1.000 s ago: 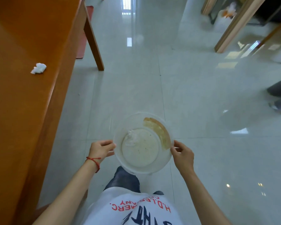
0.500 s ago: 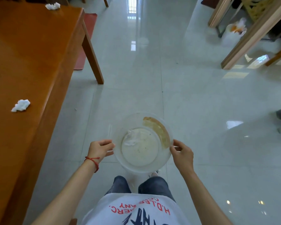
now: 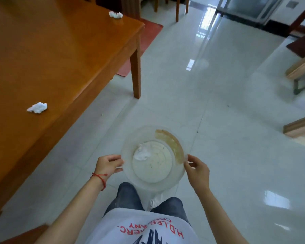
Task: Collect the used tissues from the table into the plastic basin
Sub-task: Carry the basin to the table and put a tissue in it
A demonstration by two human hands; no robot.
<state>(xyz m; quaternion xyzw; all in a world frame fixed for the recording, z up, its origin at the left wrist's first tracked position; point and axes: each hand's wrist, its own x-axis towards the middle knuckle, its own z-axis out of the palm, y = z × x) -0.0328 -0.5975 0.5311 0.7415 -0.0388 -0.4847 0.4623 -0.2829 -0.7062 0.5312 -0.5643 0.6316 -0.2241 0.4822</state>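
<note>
Overhead, the head view looks down on a glossy pale tiled floor (image 3: 218, 120) with a long orange-brown wooden surface (image 3: 51, 59) filling the left side. Two crumpled white tissues lie on that surface: the near tissue (image 3: 37, 107) sits toward the left edge of the picture, and the far tissue (image 3: 115, 14) lies close to the surface's far corner, well apart from the first. One square wooden leg (image 3: 136, 74) drops from that corner to the floor, and a red mat (image 3: 141, 46) shows on the floor behind and beside it.

Both hands grip a clear plastic basin (image 3: 130, 166) in front of the body, above the floor and off to the right of the surface. The left hand (image 3: 107, 164), with a red cord at its wrist, curls around the basin's left rim; the right hand (image 3: 197, 170) grasps the right rim. Inside the basin a crumpled tissue (image 3: 142, 152) rests against the upper left of the bottom, and a brownish curved stain (image 3: 173, 145) runs along the upper right wall.

Further off, chair legs stand beyond the surface, light wooden furniture edges reach in from the right, and window light reflects in bright streaks on the tiles. Dark trousers and a white printed shirt (image 3: 143, 228) fill the lower edge.
</note>
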